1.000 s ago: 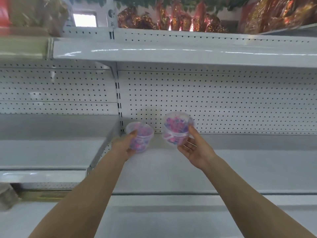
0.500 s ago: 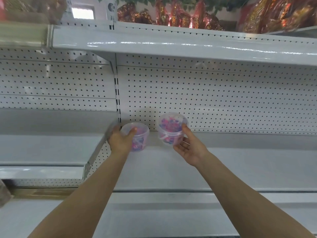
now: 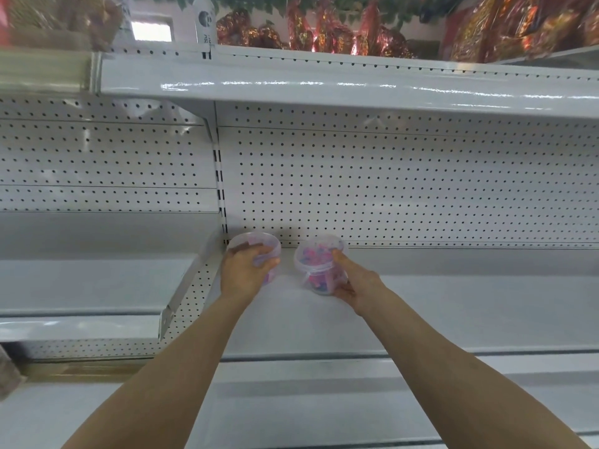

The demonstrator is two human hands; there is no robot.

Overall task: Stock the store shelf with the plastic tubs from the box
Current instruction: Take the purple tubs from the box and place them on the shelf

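Left fingers (image 3: 256, 253) over left tub (image 3: 273, 247); right fingers (image 3: 339, 259) round right tub (image 3: 316, 260).

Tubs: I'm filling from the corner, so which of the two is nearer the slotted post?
The left tub, gripped by the left hand, right beside the post; the right tub, in the right hand, is farther from it.

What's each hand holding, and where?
Left hand grips the left tub over its rim and side; right hand holds the right tub by its side, thumb at the rim.

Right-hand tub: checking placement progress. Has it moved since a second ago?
Yes. The right tub sank from overlapping the pegboard to mostly below its bottom edge.
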